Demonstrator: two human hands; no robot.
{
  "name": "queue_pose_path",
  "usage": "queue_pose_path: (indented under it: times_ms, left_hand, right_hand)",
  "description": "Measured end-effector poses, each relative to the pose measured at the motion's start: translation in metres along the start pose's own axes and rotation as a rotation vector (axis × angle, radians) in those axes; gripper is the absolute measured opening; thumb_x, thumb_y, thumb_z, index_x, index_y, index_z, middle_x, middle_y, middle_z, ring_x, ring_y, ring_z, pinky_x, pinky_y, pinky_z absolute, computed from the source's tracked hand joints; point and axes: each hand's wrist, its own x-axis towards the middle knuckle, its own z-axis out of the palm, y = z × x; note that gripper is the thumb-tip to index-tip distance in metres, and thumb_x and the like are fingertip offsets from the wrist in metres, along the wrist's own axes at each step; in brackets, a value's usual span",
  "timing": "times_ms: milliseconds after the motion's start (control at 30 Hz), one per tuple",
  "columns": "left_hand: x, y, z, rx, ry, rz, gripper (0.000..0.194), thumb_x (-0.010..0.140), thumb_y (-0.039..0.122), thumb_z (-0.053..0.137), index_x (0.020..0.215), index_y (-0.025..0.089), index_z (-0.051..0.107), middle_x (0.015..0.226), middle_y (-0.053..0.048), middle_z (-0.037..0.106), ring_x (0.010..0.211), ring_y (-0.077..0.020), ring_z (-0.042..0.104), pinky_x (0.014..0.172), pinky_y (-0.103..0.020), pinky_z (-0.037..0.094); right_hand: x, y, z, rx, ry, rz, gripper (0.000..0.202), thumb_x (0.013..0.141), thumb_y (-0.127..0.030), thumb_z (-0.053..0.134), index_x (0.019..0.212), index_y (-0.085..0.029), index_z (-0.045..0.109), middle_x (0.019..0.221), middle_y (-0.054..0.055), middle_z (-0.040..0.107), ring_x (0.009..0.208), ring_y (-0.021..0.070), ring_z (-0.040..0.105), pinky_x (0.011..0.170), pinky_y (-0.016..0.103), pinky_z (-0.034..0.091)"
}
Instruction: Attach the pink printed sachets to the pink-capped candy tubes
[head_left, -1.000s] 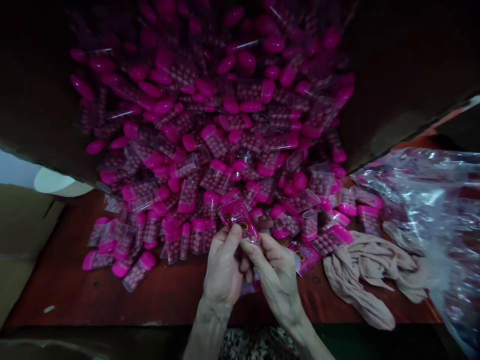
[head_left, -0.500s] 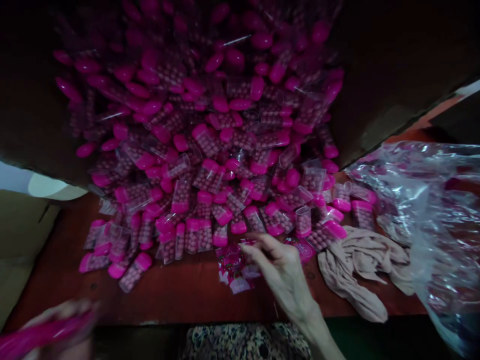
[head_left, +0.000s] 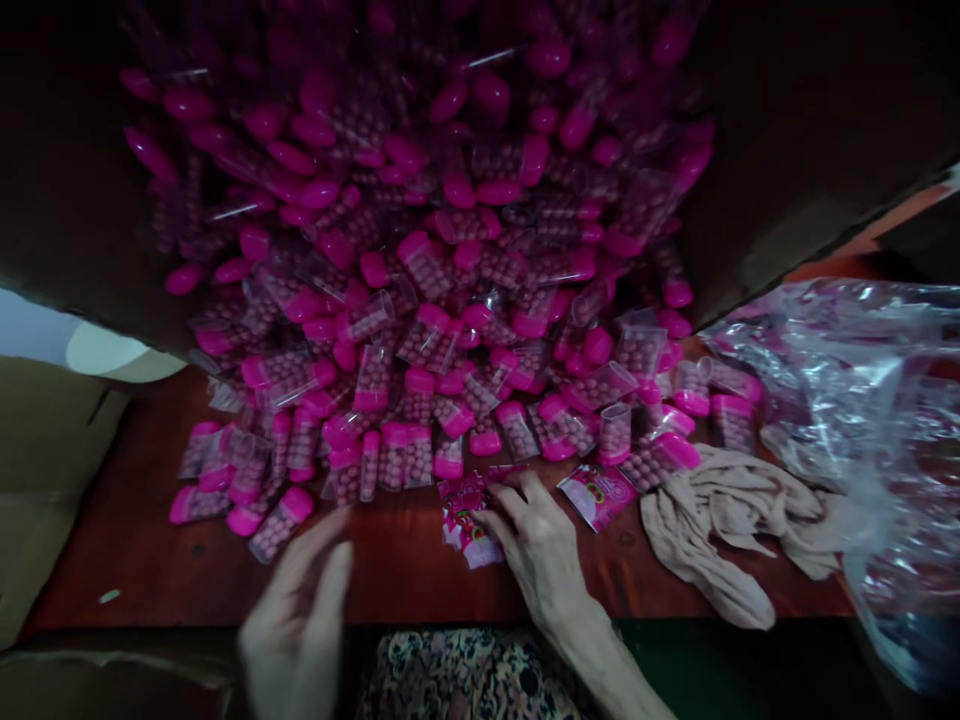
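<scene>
My left hand (head_left: 300, 610) is over the table's front edge, smeared by motion, with its thumb and fingers apart and nothing seen between them. My right hand (head_left: 536, 545) reaches over a small stack of pink printed labels (head_left: 472, 545). Its fingertips touch the stack, thumb and fingers spread. To the right of that hand lies one more pink printed label (head_left: 598, 495). Just beyond both hands spreads a large heap of clear flat containers (head_left: 405, 455) with pink caps, filled with small round pink balls. One such container (head_left: 281, 524) lies closest to my left hand.
The heap spills from a dark box (head_left: 795, 130) onto a red-brown table (head_left: 397, 560). At right lie a crumpled beige cloth (head_left: 712, 530) and a clear plastic bag (head_left: 900, 450). Cardboard (head_left: 52, 500) stands at left. A small pale scrap (head_left: 109, 597) lies near the front edge.
My left hand has come in from the lower left corner, and the shiny pink item it held is gone from it. My right hand stays at the labels; the single label shows more fully.
</scene>
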Motion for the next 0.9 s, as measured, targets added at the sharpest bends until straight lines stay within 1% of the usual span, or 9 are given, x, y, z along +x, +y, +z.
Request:
queue_pose_path:
  times_ms: [100,133,200,400,467,600,700,800,900]
  left_hand:
    - [-0.004,-0.010,0.051,0.102,-0.258,0.123,0.014,0.074,0.025,0.065,0.086,0.022,0.072,0.092,-0.004,0.070,0.089,-0.0200,0.061,0.084,-0.026,0.044]
    - [-0.006,-0.013,0.063,0.128,-0.349,0.141,0.013,0.076,0.025,0.063,0.085,0.021,0.072,0.088,-0.006,0.070,0.086,-0.0206,0.062,0.081,-0.028,0.045]
    - [-0.009,-0.018,0.080,0.184,-0.437,0.171,0.014,0.079,0.024,0.058,0.084,0.020,0.071,0.085,-0.007,0.070,0.081,-0.0209,0.063,0.076,-0.029,0.047]
    - [0.000,-0.021,0.090,0.340,-0.301,0.314,0.017,0.078,0.027,0.058,0.088,0.018,0.069,0.084,-0.007,0.067,0.076,-0.0205,0.060,0.071,-0.031,0.047]
    - [0.002,-0.014,0.091,0.256,-0.392,0.235,0.016,0.077,0.029,0.060,0.083,0.018,0.070,0.080,-0.006,0.067,0.073,-0.0188,0.060,0.068,-0.028,0.047]
    - [0.001,0.005,0.100,-0.079,-0.616,-0.070,0.018,0.076,0.032,0.063,0.075,0.016,0.071,0.067,-0.003,0.067,0.068,-0.0155,0.061,0.065,-0.023,0.047]
    - [0.002,0.014,0.112,-0.388,-0.563,-0.286,0.015,0.068,0.030,0.071,0.068,0.015,0.072,0.058,-0.001,0.065,0.056,-0.0117,0.057,0.056,-0.021,0.046]
    - [0.005,0.019,0.123,-0.605,-0.473,-0.435,0.013,0.059,0.026,0.077,0.062,0.015,0.071,0.054,0.001,0.064,0.050,-0.0092,0.054,0.053,-0.020,0.045]
    - [0.007,0.022,0.130,-0.688,-0.429,-0.453,0.014,0.055,0.023,0.080,0.062,0.016,0.071,0.057,0.000,0.066,0.055,-0.0094,0.058,0.058,-0.020,0.046]
  right_hand:
    - [0.000,0.004,0.002,0.021,0.017,-0.004,0.019,0.087,-0.026,0.052,0.084,-0.017,0.069,0.080,0.008,0.061,0.070,0.0192,0.061,0.058,0.029,0.051]
    - [0.000,0.005,0.001,0.034,0.022,-0.009,0.018,0.087,-0.025,0.053,0.084,-0.018,0.069,0.080,0.008,0.061,0.070,0.0186,0.061,0.059,0.028,0.051]
    - [0.001,0.006,-0.001,0.065,0.042,-0.020,0.016,0.086,-0.023,0.054,0.086,-0.018,0.069,0.078,0.006,0.061,0.069,0.0171,0.061,0.058,0.027,0.051]
    - [0.001,0.006,-0.006,0.167,0.164,-0.093,0.016,0.086,-0.018,0.053,0.091,-0.018,0.069,0.079,0.006,0.060,0.069,0.0152,0.061,0.058,0.025,0.052]
    - [0.002,0.004,-0.009,0.184,0.204,-0.122,0.017,0.085,-0.016,0.056,0.095,-0.020,0.069,0.079,0.006,0.060,0.069,0.0149,0.060,0.057,0.025,0.051]
    - [0.005,-0.003,-0.018,0.187,0.302,-0.263,0.024,0.080,-0.011,0.060,0.098,-0.026,0.069,0.082,0.005,0.062,0.073,0.0161,0.057,0.060,0.028,0.050]
    - [0.007,-0.007,-0.024,0.222,0.343,-0.236,0.029,0.077,-0.019,0.066,0.105,-0.026,0.066,0.088,0.006,0.061,0.082,0.0192,0.057,0.069,0.034,0.050]
    - [0.011,-0.007,-0.027,0.305,0.415,0.008,0.045,0.069,-0.032,0.074,0.112,-0.024,0.061,0.100,0.008,0.058,0.092,0.0229,0.057,0.077,0.037,0.050]
    - [0.019,-0.007,-0.028,0.471,0.341,0.175,0.025,0.071,-0.034,0.072,0.093,-0.022,0.067,0.082,0.003,0.062,0.075,0.0181,0.060,0.065,0.030,0.050]
